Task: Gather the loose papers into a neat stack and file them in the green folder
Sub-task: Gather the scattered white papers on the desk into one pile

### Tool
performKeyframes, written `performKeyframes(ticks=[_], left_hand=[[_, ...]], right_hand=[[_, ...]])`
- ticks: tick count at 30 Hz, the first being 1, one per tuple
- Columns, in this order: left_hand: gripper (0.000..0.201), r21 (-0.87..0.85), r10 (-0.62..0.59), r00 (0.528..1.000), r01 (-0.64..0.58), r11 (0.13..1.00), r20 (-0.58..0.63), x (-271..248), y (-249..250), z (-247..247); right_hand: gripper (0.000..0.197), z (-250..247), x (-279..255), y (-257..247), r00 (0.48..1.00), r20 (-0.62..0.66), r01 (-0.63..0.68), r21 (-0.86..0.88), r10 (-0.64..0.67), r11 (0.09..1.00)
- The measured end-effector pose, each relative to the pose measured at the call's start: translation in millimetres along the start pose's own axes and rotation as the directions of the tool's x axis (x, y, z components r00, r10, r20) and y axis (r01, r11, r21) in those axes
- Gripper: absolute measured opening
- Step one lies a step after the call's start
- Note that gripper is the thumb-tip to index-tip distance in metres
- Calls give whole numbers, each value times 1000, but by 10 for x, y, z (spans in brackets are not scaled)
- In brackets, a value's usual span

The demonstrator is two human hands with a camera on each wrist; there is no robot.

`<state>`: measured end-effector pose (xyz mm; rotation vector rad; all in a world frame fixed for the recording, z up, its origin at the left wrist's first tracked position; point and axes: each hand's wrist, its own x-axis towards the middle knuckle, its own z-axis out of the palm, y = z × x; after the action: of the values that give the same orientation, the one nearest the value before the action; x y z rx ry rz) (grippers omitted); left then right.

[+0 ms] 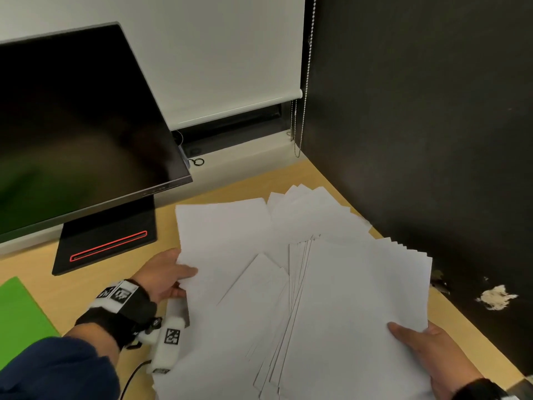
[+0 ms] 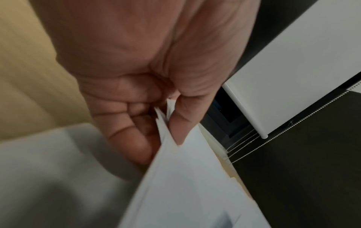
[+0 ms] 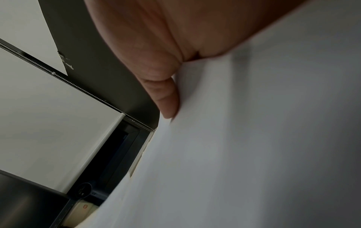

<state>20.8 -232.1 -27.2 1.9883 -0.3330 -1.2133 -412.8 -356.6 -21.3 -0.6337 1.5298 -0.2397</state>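
Observation:
Several loose white papers [image 1: 302,284] lie fanned and overlapping on the wooden desk [image 1: 34,272], some lifted off it. My left hand [image 1: 170,277] pinches the left edge of a few sheets [image 2: 185,177] between thumb and fingers [image 2: 136,138]. My right hand [image 1: 429,350] grips the right near corner of the fanned pile, thumb on top; in the right wrist view its thumb [image 3: 168,95] presses on the white sheets [image 3: 244,146]. The green folder [image 1: 20,319] lies flat at the desk's left edge, apart from both hands.
A dark monitor [image 1: 75,125] on a black stand [image 1: 106,243] fills the left back. A black wall [image 1: 418,140] borders the desk on the right. A white roller blind [image 1: 230,67] with bead chain [image 1: 302,96] hangs behind.

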Motion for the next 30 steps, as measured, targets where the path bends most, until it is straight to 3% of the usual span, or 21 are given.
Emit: performKeyframes(ticks=[4, 6, 8, 11, 12, 15, 17, 19, 21, 25, 30], left_hand=[[34, 105, -142, 989, 136, 985, 45, -292, -510, -212], [35, 40, -211, 969, 208, 977, 124, -471, -698, -266], [55, -105, -176, 958, 204, 973, 228, -643, -812, -263], [92, -264, -49, 971, 112, 958, 234, -774, -868, -157], [100, -281, -39, 966, 113, 953, 256, -803, -845, -89], [95, -227, -36, 940, 119, 967, 339, -813, -768, 72], [96, -107, -24, 956, 57, 993, 292, -782, -728, 168], [92, -23, -7, 967, 13, 1000, 253, -760, -704, 275], [67, 4, 42, 982, -43, 999, 184, -735, -710, 360], [24, 31, 98, 992, -101, 994, 84, -815, -598, 288], [27, -15, 225, 974, -226, 974, -24, -1069, -242, -287]], right_hand=[[18, -4, 7, 36, 1000, 11, 6, 47, -7, 999], [30, -19, 41, 42, 1000, 24, -6, 47, 5, 999], [51, -8, 22, 46, 999, 44, -3, 47, 1, 999], [92, -19, 25, 75, 998, 65, 13, 42, -16, 999], [94, -20, 18, 83, 998, 65, 22, 52, -25, 998], [68, -20, -16, 61, 997, 59, 50, 40, -52, 998], [60, -24, -34, 54, 997, 58, 48, 48, -51, 998], [86, -14, -72, 55, 996, 80, 28, 32, -30, 999], [109, -47, -9, 86, 997, 77, 20, 43, -23, 999], [57, -53, -38, 77, 994, 89, 63, 75, -69, 995], [33, -77, 72, 149, 991, 65, 106, 145, -117, 984]])
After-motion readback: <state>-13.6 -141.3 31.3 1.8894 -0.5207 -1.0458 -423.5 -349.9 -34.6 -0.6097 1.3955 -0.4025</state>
